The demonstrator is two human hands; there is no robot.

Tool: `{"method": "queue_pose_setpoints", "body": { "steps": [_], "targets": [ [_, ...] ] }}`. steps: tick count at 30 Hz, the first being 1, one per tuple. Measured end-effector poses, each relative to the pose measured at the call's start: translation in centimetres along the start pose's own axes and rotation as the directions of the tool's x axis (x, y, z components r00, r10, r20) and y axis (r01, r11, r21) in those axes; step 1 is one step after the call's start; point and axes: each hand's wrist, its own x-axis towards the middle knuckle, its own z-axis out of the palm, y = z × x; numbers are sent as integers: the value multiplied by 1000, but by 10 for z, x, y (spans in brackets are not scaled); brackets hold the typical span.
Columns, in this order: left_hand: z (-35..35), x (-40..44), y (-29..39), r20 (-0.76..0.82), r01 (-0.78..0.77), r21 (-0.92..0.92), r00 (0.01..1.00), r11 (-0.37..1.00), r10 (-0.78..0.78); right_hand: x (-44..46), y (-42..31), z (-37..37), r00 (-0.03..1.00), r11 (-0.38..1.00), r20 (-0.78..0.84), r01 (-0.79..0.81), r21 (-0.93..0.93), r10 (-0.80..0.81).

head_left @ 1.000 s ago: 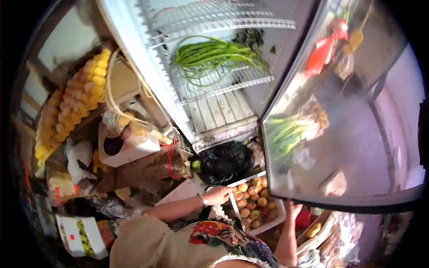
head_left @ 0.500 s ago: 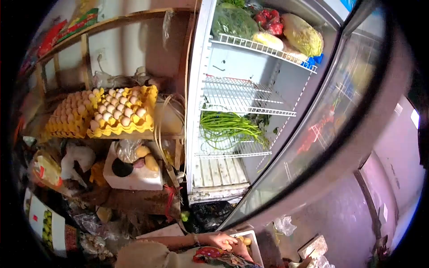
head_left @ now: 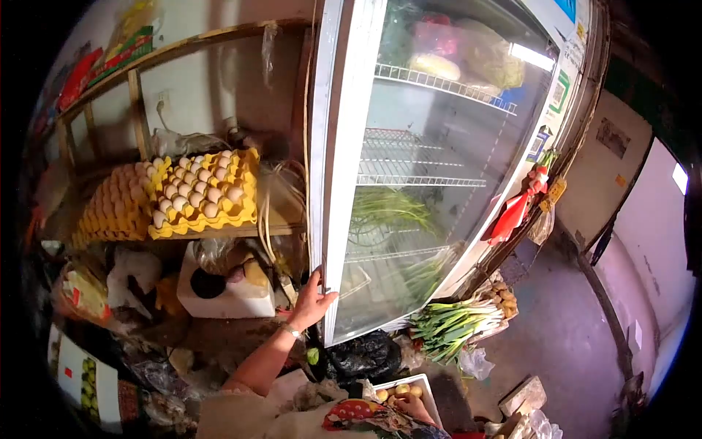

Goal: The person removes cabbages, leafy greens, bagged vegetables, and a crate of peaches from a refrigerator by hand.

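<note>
My left hand [head_left: 311, 304] is closed round the lower left edge of the glass refrigerator door [head_left: 344, 190], with a band at its wrist. The door lies across the front of the refrigerator. Low in front of me, my right hand [head_left: 415, 410] rests at a white box [head_left: 430, 395] holding several round, yellowish potato-like items [head_left: 382, 395]. Its fingers are partly hidden, so what it grips does not show. Through the glass I see green stalks [head_left: 391, 208] on a rack and a wrapped cabbage [head_left: 501, 66] on the top shelf.
Yellow egg trays [head_left: 205, 192] full of eggs stand on a wooden shelf at the left, above a white foam box [head_left: 227, 296]. Scallions [head_left: 453, 325] lie by the refrigerator's lower right, near a black plastic bag [head_left: 363, 355]. A foam block [head_left: 523, 395] sits on the floor.
The refrigerator door has swung from wide open to across the front. My left hand has left the white box for the door's edge; my right hand stays at the box.
</note>
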Motion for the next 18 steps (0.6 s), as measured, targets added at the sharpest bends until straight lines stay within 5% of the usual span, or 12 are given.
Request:
{"method": "queue_pose_setpoints", "body": {
  "steps": [3,5,7,10,13,15,16,18],
  "targets": [
    [-1,-15,14,42,88,127,995,988,-94,-4,-5,-2,999,995,29,47,-88,-45],
    [14,-40,19,-3,67,99,998,993,-67,-31,-59,6,999,999,8,38,19,-38],
    [26,-62,-4,236,-88,-128,965,988,116,-13,-46,3,993,990,71,82,114,-90],
    [61,-94,-11,388,-122,-168,904,978,179,-10,-58,-4,974,973,33,221,62,-223],
    [83,-101,16,720,-60,-480,544,875,432,-57,-110,-15,959,971,182,231,-67,-216],
    [73,-81,46,519,-267,-442,702,856,487,-70,-101,-38,945,969,216,247,14,-245],
    [52,-63,71,582,-183,-207,767,961,271,-73,-85,-53,953,966,162,242,93,-254],
    [21,-15,110,392,-494,27,805,869,446,-77,-49,-87,963,925,-41,268,270,-267]
  ]
}}
